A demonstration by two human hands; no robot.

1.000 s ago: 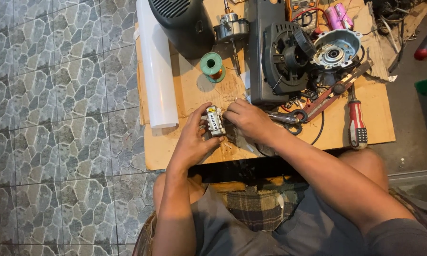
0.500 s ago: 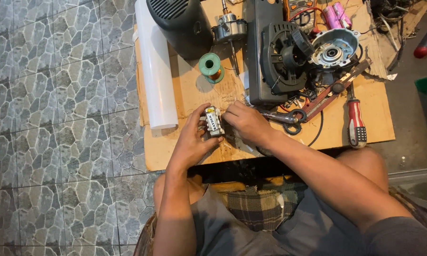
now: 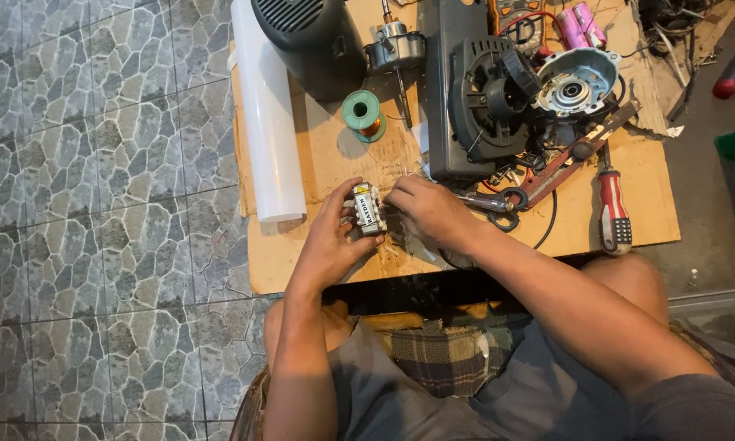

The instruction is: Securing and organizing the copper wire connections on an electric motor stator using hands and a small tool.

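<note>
A sheet of brown cardboard covers the low worktop and carries everything. Along its left edge lies a long white tube, its near end stopping short of the front edge. At the far edge a black rounded housing stands beside a shafted metal rotor, and right of those sits a black motor casing with a round grey end cap against it. Toward the right edge a red-handled screwdriver lies pointing away from the person, near black-handled pliers. A green spool of copper wire stands in the middle of the sheet. Near the front edge, the left hand is curled around a small wound motor part, fingers clamped on its side. The right hand touches the same part from the right, fingertips pinched at its edge; whether they grip anything fine there cannot be told.
</note>
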